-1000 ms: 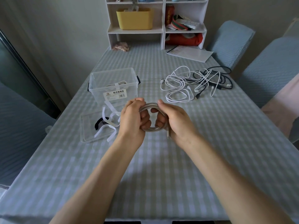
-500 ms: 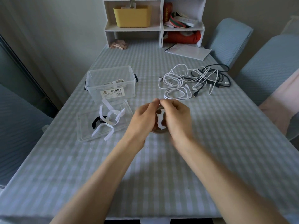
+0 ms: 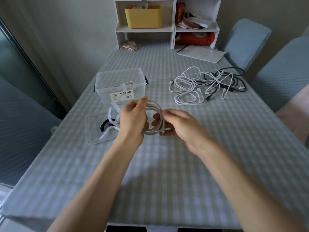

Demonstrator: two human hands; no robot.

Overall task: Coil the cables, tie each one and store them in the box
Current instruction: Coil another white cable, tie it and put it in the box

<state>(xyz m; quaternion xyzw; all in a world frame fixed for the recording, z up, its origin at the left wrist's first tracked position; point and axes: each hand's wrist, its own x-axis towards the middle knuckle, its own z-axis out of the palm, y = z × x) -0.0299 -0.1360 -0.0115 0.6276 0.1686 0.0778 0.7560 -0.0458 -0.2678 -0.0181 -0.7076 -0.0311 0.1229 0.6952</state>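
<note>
Change: parting from the earlier fingertip meeting, exposing the coil.
Coiled cable (image 3: 154, 119): hanging above the desk (image 3: 167, 173), between both hands.
Left hand (image 3: 133, 118): gripping the coil's left side.
Right hand (image 3: 180, 126): pinching its right strands.
Ties (image 3: 111, 122): lying left, nearer the left hand.

The box (image 3: 120, 87) stands on the table (image 3: 167, 173), left of centre, with one tied cable (image 3: 124, 84) inside. Its lid (image 3: 95, 129) lies in front of it, carrying loose ties (image 3: 111, 122). To the right lies a heap of cables (image 3: 207, 86). Between lid and heap, nearer the person, both hands hold a coiled cable (image 3: 154, 119) above the table: left hand (image 3: 133, 119) on its left, right hand (image 3: 182, 126) on its right.
</note>
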